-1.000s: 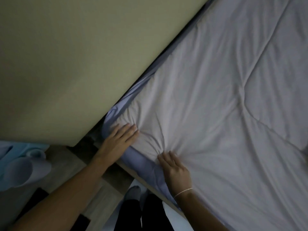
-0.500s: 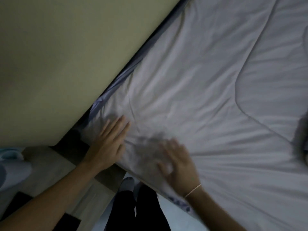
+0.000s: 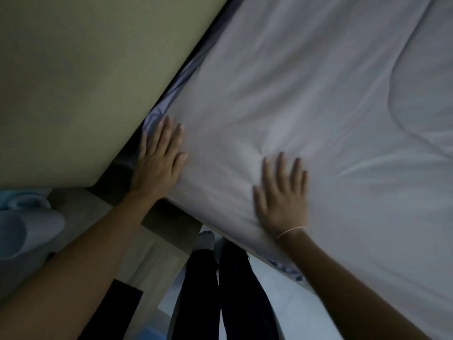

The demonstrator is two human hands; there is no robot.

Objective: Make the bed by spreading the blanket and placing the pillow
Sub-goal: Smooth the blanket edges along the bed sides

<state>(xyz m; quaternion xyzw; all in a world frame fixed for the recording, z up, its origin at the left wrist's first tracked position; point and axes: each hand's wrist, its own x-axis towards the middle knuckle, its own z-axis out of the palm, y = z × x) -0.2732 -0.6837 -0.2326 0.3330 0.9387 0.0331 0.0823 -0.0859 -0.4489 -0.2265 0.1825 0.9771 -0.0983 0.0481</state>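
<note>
A pale grey quilted blanket point(image 3: 318, 106) covers the bed and fills the right side of the view. My left hand point(image 3: 159, 158) lies flat with straight fingers on the blanket's corner, beside the wall. My right hand point(image 3: 282, 195) presses flat with spread fingers on the blanket near the bed's front edge; a thin band circles its wrist. Soft creases fan out in the blanket between and beyond the two hands. A strip of bluish sheet point(image 3: 159, 111) shows along the wall side. No pillow is in view.
A yellowish wall point(image 3: 85, 82) runs diagonally along the bed's left side. A wooden bed frame corner point(image 3: 169, 222) sits below my left hand. Pale blue items point(image 3: 22, 229) lie at the left. My dark trouser legs point(image 3: 220, 290) stand by the bed edge.
Both hands have slid forward over the blanket. The bunched folds at the corner have flattened, and the blanket now covers more of the bluish sheet at the front edge.
</note>
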